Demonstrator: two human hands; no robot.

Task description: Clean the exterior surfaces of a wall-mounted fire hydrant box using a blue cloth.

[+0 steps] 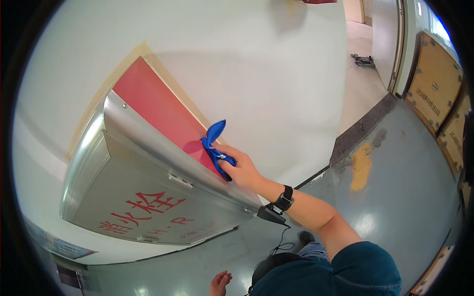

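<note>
a pale wall [256, 74] is seen across most of the view, with a grey-green floor [395, 167] to the right. a metal cabinet [148, 197], its door bearing red lettering, is mounted against the wall, and its red top face [153, 106] is turned upward. a blue cloth [216, 148] is pressed onto that red top near its right edge by the right hand [239, 167], whose fingers are curled together over the cloth. the left hand [219, 283] is held low at the lower edge, its fingers loosely spread and nothing held.
</note>
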